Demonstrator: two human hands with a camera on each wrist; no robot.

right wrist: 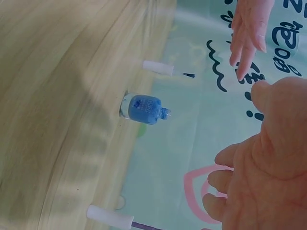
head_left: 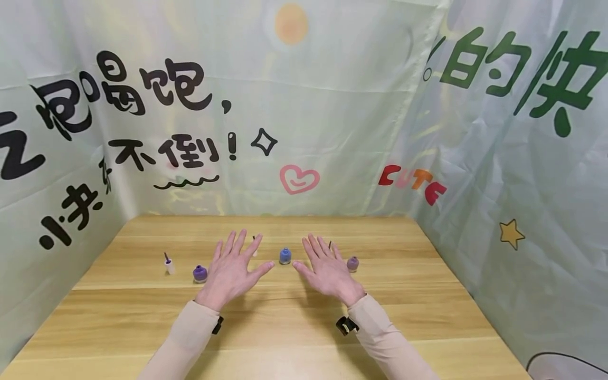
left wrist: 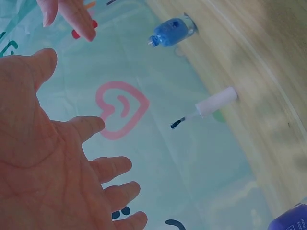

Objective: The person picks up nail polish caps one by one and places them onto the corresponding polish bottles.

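Note:
Both hands hover over the table with fingers spread and palms down, holding nothing. My left hand [head_left: 233, 272] is nearest a purple nail polish bottle [head_left: 200, 273], which stands uncapped beside its wrist. Just past the right fingers of my right hand [head_left: 329, 272] stands a mauve polish bottle [head_left: 352, 264]. Between the hands, a little farther back, is an open blue polish bottle [head_left: 285, 256]. A white brush cap [left wrist: 217, 101] stands with its dark bristles up, mostly behind the left fingers in the head view. Another brush cap [right wrist: 110, 216] is largely hidden behind the right hand there.
A third white brush cap [head_left: 169, 266] with purple bristles stands at the left, brush up. The wooden table [head_left: 285, 327] is bordered at the back and both sides by printed cloth [head_left: 342, 121]. Dark wrist cameras sit under both cuffs.

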